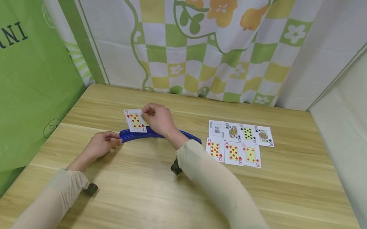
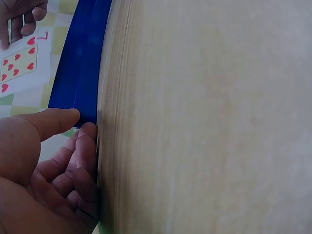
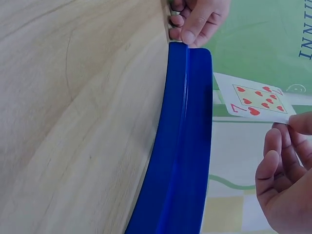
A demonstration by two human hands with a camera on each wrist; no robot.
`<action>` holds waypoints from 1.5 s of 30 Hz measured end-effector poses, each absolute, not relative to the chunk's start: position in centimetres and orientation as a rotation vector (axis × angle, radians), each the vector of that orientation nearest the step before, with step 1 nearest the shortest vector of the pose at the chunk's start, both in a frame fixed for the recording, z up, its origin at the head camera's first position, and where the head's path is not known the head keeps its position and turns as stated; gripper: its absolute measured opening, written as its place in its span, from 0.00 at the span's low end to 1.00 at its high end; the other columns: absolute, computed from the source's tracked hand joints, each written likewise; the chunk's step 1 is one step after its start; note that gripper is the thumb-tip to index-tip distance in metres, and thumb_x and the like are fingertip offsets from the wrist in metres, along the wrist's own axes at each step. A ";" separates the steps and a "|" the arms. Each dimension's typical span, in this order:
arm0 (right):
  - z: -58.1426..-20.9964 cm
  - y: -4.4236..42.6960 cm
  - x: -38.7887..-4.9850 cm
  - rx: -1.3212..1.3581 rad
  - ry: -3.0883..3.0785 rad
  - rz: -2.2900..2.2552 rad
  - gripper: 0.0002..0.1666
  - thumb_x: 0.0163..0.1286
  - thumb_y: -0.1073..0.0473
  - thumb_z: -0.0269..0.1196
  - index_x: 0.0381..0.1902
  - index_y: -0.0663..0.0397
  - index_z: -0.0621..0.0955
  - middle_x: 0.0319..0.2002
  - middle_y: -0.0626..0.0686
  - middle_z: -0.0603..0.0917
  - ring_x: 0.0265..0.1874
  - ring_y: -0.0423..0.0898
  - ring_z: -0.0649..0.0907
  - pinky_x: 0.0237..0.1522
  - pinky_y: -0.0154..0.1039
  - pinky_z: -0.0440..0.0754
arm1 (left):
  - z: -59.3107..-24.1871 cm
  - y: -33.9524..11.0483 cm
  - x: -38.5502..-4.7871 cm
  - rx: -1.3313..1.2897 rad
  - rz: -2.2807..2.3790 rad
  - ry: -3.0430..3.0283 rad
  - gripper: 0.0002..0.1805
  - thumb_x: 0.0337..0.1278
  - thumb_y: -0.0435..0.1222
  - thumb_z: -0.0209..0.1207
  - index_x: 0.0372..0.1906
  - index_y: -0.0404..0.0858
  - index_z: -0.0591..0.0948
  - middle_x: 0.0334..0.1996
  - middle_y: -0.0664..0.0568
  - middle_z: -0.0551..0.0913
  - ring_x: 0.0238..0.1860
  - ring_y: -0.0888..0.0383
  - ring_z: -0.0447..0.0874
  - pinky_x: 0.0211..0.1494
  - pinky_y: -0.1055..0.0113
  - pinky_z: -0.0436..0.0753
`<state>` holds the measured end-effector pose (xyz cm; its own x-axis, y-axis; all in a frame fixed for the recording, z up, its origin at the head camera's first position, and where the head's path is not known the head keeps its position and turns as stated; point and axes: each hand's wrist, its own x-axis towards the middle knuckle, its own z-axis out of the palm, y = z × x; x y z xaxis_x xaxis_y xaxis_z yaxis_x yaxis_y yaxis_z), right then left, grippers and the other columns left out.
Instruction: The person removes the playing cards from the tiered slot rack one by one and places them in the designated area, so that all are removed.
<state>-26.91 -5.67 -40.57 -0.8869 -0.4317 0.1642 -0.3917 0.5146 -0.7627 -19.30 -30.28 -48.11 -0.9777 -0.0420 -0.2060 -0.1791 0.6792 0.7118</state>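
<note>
A curved blue card holder with a groove along its length lies on the table. My left hand pinches its left end between thumb and fingers, which the left wrist view shows up close. Between thumb and fingers of my right hand is the seven of hearts, gripped by its right edge. The card is tilted, face toward me, just above the holder's left part. In the right wrist view, the seven of hearts hangs apart from the groove. My right forearm hides part of the holder in the head view.
Right of the holder lie two rows of face-up cards: a joker, queen, ten and king behind; a nine, eight and five in front. Curtains border the wooden table.
</note>
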 end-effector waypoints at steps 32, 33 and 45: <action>-40.1 1.2 -27.8 -0.569 2.636 -1.515 0.09 0.69 0.58 0.62 0.44 0.55 0.84 0.34 0.54 0.87 0.26 0.43 0.84 0.27 0.32 0.77 | -47.9 -30.2 -19.2 -0.167 1.161 2.722 0.23 0.69 0.45 0.59 0.58 0.32 0.79 0.46 0.39 0.87 0.37 0.58 0.83 0.35 0.70 0.79; -40.0 1.3 -27.8 -0.562 2.635 -1.518 0.09 0.69 0.58 0.62 0.44 0.55 0.83 0.34 0.54 0.87 0.26 0.43 0.84 0.27 0.32 0.77 | -47.9 -30.2 -19.2 -0.167 1.161 2.721 0.23 0.69 0.45 0.59 0.58 0.32 0.79 0.46 0.39 0.87 0.37 0.58 0.83 0.35 0.69 0.79; -39.6 3.6 -27.5 -0.501 2.621 -1.506 0.10 0.70 0.57 0.61 0.46 0.54 0.83 0.35 0.55 0.87 0.26 0.44 0.83 0.29 0.34 0.78 | -48.1 -30.3 -19.3 -0.159 1.161 2.732 0.23 0.69 0.45 0.59 0.57 0.32 0.80 0.45 0.39 0.88 0.35 0.60 0.83 0.35 0.70 0.79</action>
<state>-27.51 3.61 -39.57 -0.9436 -0.3173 0.0949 -0.2417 0.4641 -0.8522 -19.32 -30.27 -48.10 -0.9801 -0.0320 -0.1960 -0.1633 0.6913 0.7039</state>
